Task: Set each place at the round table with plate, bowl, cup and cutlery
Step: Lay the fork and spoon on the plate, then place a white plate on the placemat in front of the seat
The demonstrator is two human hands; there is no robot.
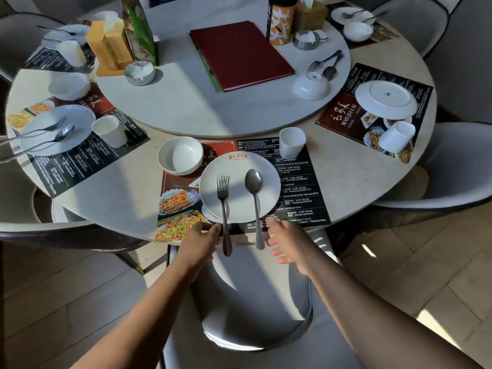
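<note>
At the near place a white plate (239,166) lies on a dark placemat (300,179). A fork (223,198) and a spoon (254,190) lie on the plate, handles hanging past the table edge. A white bowl (180,155) sits up-left of the plate, a white cup (291,143) up-right. My left hand (199,242) is at the mat's near edge beside the fork handle, fingers loosely bent. My right hand (285,242) hovers just right of the spoon handle, fingers spread, holding nothing.
The right place has an upside-down plate (386,99) and a cup on its side (396,137); an upturned bowl (310,86) and cutlery (326,65) lie on the turntable (186,107). A red menu (239,54) sits centre. A grey chair (253,302) is below me.
</note>
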